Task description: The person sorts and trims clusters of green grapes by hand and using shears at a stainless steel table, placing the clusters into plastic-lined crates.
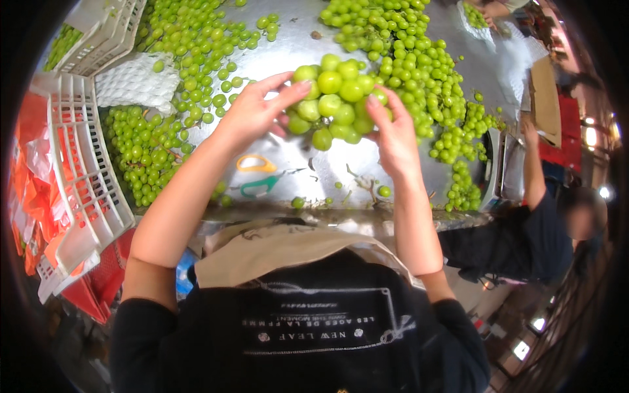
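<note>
A bunch of large green grapes (334, 98) is held up over the metal table (282, 49). My left hand (259, 108) grips its left side, thumb across the front and some fingers hidden behind. On the other side, my right hand (396, 134) presses its thumb and fingertips against the berries. Below the bunch lies a pair of scissors (272, 179) with one orange and one green handle. Close to the scissors are a few loose grapes (384, 191) and stem scraps (357, 183).
Heaps of green grapes lie left (147, 157) and right (426, 72). White foam netting (141, 82) sits by the left heap. White plastic crates (78, 124) line the left side, one with orange-red bags (36, 170). At right, a co-worker in a dark shirt (537, 242) reaches toward the table.
</note>
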Motion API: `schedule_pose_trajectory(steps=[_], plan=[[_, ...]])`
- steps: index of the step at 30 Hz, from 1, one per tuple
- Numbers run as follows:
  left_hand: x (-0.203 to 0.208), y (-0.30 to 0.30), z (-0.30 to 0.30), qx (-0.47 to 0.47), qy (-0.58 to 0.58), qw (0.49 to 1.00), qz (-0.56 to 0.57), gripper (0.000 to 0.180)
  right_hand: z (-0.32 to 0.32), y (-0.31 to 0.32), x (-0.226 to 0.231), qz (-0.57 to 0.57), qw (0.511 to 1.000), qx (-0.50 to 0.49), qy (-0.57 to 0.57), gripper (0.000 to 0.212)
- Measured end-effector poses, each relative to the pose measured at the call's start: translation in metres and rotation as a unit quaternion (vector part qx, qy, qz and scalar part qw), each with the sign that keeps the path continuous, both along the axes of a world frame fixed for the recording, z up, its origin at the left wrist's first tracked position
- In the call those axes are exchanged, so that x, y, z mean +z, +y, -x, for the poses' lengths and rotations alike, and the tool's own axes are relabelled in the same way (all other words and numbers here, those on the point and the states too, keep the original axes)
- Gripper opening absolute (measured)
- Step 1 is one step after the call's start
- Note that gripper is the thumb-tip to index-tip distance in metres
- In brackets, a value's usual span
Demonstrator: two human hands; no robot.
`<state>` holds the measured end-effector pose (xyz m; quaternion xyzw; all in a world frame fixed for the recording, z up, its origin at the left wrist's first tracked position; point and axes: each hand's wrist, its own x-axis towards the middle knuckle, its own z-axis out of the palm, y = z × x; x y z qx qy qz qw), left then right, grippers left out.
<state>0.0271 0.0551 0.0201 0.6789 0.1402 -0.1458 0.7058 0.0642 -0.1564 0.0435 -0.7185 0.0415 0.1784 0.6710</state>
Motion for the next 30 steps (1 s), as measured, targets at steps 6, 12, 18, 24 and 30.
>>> schedule_pose_trajectory(steps=[6, 12, 18, 24, 30], plan=[[0.034, 0.003, 0.014, 0.03, -0.038, 0.997, 0.052, 0.064, 0.015, 0.002, 0.042, 0.016, 0.996, 0.013, -0.089, 0.039], [0.051, 0.004, 0.025, 0.029, -0.103, 0.987, 0.117, 0.059, 0.027, 0.004, 0.071, 0.003, 0.985, 0.036, -0.171, 0.044], [0.052, 0.003, 0.029, 0.026, -0.159, 0.971, 0.175, 0.059, 0.035, 0.005, 0.088, 0.015, 0.979, 0.037, -0.199, 0.05], [0.05, 0.004, 0.034, 0.035, -0.21, 0.953, 0.215, 0.06, 0.041, 0.001, 0.098, 0.066, 0.947, 0.073, -0.305, 0.057], [0.055, -0.009, 0.037, -0.019, 0.042, 0.917, 0.395, 0.056, 0.006, -0.012, 0.067, -0.179, 0.945, 0.036, -0.271, 0.06]])
